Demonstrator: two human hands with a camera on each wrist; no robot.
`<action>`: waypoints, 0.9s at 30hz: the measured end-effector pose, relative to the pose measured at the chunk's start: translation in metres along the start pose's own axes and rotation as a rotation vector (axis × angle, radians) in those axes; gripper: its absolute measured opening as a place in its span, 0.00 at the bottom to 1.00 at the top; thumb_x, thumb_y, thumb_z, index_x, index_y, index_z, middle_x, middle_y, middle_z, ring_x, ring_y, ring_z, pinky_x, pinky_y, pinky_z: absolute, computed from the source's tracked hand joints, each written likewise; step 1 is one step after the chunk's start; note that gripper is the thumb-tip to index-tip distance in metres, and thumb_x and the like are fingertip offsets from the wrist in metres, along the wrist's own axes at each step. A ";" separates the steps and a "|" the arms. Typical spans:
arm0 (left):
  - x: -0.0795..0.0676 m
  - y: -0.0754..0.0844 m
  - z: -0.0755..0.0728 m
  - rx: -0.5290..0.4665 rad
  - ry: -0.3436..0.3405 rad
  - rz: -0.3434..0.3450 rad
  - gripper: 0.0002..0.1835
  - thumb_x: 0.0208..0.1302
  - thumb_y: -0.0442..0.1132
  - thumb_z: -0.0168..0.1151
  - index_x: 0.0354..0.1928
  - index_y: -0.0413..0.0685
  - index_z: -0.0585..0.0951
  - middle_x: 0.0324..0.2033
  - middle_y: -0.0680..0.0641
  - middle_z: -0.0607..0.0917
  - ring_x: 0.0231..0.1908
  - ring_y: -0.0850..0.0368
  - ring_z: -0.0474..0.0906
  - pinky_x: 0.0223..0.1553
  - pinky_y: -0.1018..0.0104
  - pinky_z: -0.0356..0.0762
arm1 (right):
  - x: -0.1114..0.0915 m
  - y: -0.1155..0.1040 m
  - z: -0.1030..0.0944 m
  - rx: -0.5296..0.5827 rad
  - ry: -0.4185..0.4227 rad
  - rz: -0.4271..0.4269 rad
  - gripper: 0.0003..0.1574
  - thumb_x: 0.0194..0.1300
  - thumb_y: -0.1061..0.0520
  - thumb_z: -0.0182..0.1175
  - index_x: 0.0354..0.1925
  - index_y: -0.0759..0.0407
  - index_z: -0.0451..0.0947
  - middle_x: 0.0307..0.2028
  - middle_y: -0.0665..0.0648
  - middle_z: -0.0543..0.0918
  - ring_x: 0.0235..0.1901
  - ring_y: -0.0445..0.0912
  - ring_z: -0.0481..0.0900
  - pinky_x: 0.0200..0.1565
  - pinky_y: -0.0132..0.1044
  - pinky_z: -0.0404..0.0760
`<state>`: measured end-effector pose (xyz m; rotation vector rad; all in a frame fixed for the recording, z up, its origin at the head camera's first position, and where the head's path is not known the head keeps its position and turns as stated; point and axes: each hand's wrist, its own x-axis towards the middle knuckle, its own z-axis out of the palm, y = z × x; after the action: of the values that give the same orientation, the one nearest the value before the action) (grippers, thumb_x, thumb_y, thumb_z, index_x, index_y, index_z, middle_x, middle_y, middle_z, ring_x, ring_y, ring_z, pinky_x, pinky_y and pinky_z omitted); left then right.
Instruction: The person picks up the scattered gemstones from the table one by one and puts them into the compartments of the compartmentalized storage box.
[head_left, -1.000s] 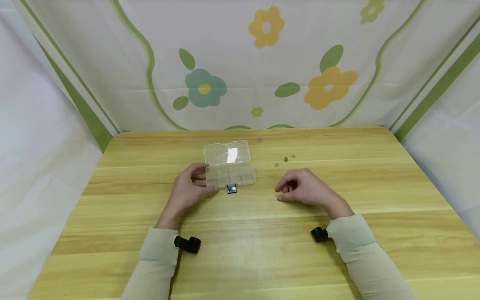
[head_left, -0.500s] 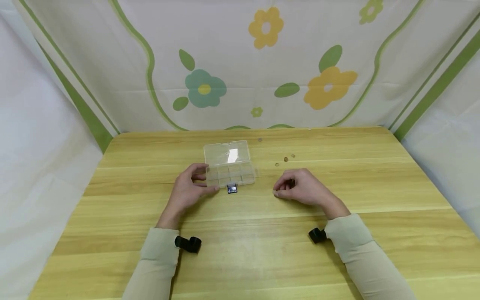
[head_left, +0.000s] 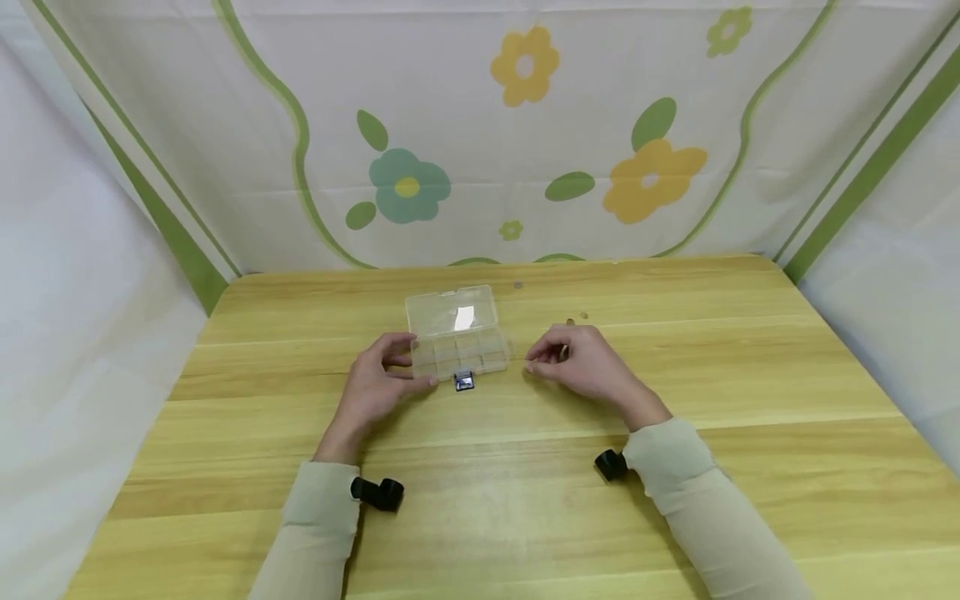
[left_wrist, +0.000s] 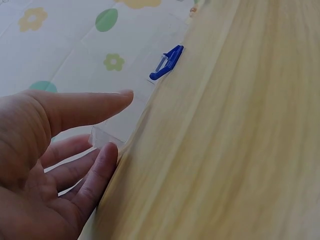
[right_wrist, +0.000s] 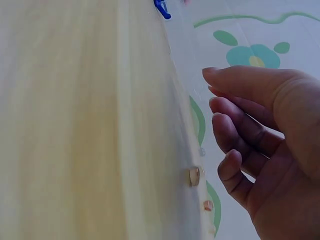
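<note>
A clear plastic compartment box (head_left: 471, 354) lies on the table with its lid (head_left: 435, 315) folded back and its blue latch (head_left: 464, 382) hanging at the front. My left hand (head_left: 372, 379) holds the box's left end, thumb at the front edge and fingers at the side; the left wrist view shows fingers touching the clear corner (left_wrist: 104, 137). Just right of the box, my right hand (head_left: 581, 362) has thumb and forefinger nearly together on a small pale bead-like piece, barely visible. Inside the box, no contents can be made out.
Behind my right hand lie small translucent pieces, one brownish (head_left: 570, 322) and one paler (head_left: 584, 315). A small grey piece (head_left: 518, 285) lies near the table's back edge. A flowered curtain (head_left: 487, 150) hangs behind the wooden table (head_left: 480, 517).
My right hand has moved left and slightly away from me toward the box, its thumb and forefinger drawn together. It now covers one of the small pieces. The left hand keeps its place.
</note>
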<state>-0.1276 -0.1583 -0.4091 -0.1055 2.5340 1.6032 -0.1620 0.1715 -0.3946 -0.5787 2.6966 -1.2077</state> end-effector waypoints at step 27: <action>0.001 -0.002 0.001 -0.096 0.011 -0.033 0.41 0.57 0.31 0.82 0.74 0.47 0.76 0.62 0.36 0.81 0.55 0.42 0.84 0.58 0.56 0.86 | 0.026 -0.015 0.022 0.060 0.011 -0.016 0.04 0.67 0.56 0.76 0.41 0.49 0.92 0.36 0.50 0.89 0.36 0.46 0.82 0.40 0.37 0.82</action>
<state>-0.1279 -0.1582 -0.4109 -0.1660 2.4500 1.7162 -0.1761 0.1369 -0.3977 -0.5881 2.6592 -1.2952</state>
